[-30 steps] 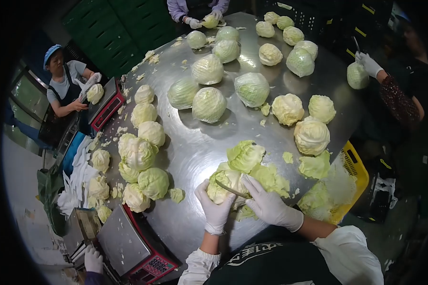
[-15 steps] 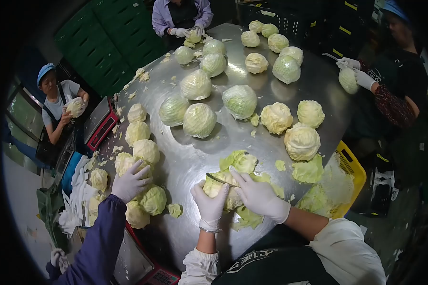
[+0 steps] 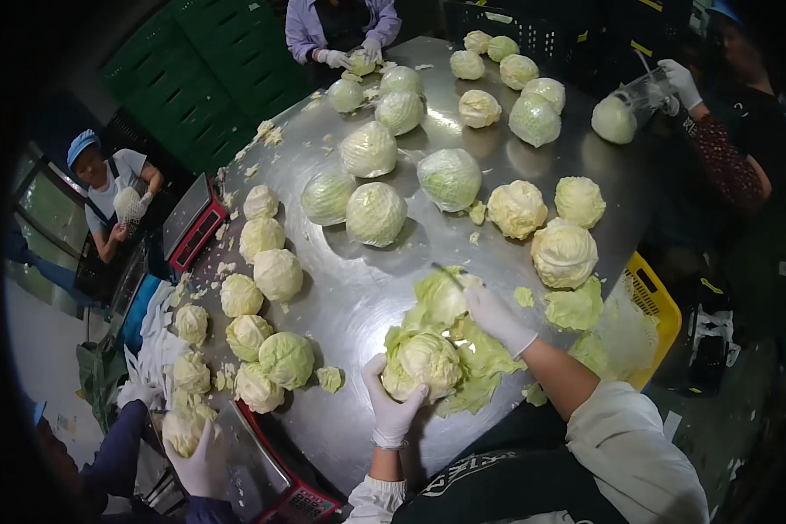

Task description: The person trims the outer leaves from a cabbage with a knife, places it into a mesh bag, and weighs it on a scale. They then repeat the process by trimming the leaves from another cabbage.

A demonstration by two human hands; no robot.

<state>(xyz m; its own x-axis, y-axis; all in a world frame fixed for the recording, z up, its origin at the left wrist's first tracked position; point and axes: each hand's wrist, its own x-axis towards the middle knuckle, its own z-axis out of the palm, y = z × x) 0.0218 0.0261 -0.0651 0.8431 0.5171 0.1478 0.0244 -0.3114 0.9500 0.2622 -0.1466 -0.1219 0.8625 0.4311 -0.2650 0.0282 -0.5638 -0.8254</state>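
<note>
A pale cabbage (image 3: 423, 367) rests on the metal table in front of me. My left hand (image 3: 395, 403), in a white glove, grips its lower left side with the thumb and fingers curved round it. My right hand (image 3: 496, 318), also gloved, is just beyond the cabbage to the right, apart from it. A thin, dark-bladed knife (image 3: 449, 274) sticks out of its closed fingers toward the upper left, slightly blurred. Loose green outer leaves (image 3: 482, 365) lie under and beside the cabbage, and one large leaf (image 3: 437, 301) lies beyond it.
Several cabbages, some film-wrapped (image 3: 375, 214), stand on the steel table (image 3: 341, 288). A yellow crate (image 3: 664, 306) with netting is at the right. Scales (image 3: 192, 231) line the left edge. Co-workers handle cabbages around the table; one gloved hand (image 3: 203, 463) is at lower left.
My right hand has lifted the knife off the cabbage and moved up and right. Outer leaves now spread wider. The co-worker at left has taken a cabbage from the row toward the scale.
</note>
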